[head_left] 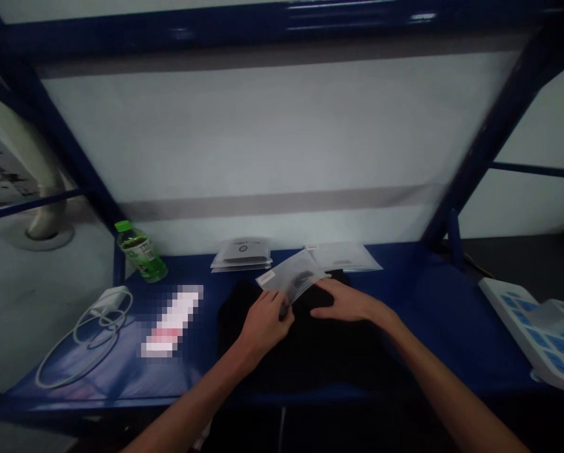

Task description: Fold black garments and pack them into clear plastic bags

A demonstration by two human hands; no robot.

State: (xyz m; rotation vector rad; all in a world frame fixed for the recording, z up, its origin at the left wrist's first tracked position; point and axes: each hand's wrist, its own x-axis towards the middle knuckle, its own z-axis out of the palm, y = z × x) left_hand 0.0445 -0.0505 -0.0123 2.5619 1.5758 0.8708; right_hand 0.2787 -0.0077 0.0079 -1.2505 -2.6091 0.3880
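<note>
A translucent plastic bag point(295, 270) with a white label at its left corner is held tilted over black folded fabric point(310, 358). My left hand point(266, 318) pinches the bag's lower edge, fingers closed. At the bag's right end, my right hand point(345, 301) has its thumb and fingers apart; the fingertips reach the bag's edge, and I cannot tell whether they touch it. Something dark shows through the bag. Behind lies another flat translucent bag point(348, 257), and to the left a stack of flat packets point(241, 253) with dark print.
On the blue tabletop point(404, 283) stand a green-capped bottle point(143, 251) and a white charger with a coiled cable point(109, 302) at the left. A blurred-out pale strip point(173, 321) lies nearby. A white device with blue keys point(536, 333) sits at the right. Blue frame bars point(263, 28) surround the table.
</note>
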